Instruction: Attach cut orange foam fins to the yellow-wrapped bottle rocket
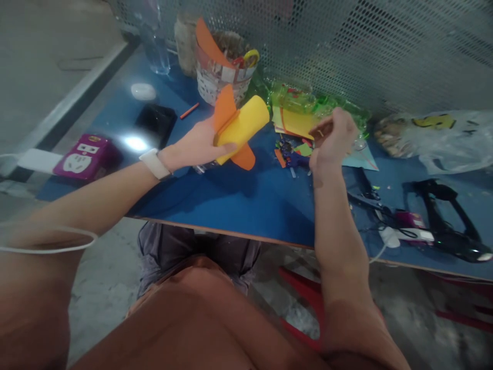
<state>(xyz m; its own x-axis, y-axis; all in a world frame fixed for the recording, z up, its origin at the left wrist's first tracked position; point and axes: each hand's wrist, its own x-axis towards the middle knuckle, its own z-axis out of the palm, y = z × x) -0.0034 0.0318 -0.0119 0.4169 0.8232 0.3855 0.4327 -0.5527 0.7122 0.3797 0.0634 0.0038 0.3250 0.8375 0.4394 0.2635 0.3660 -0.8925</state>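
Note:
My left hand [204,144] is wrapped round a yellow tube [246,121] with orange fins [225,108] on its sides, held above the blue table [246,205]. My right hand [333,131] is bent over the small coloured scraps and blue items [290,151], beside yellow paper sheets [298,122]. A brownish patterned thing [322,131] shows at its fingers, and whether they grip it is unclear.
Behind stands a white basket [210,85] with scissors and orange foam. Green plastic bottles [292,97] lie by the mesh. A black phone [156,123] and purple socket box [84,156] are left; a black glue gun [442,221] and plastic bag [454,139] right.

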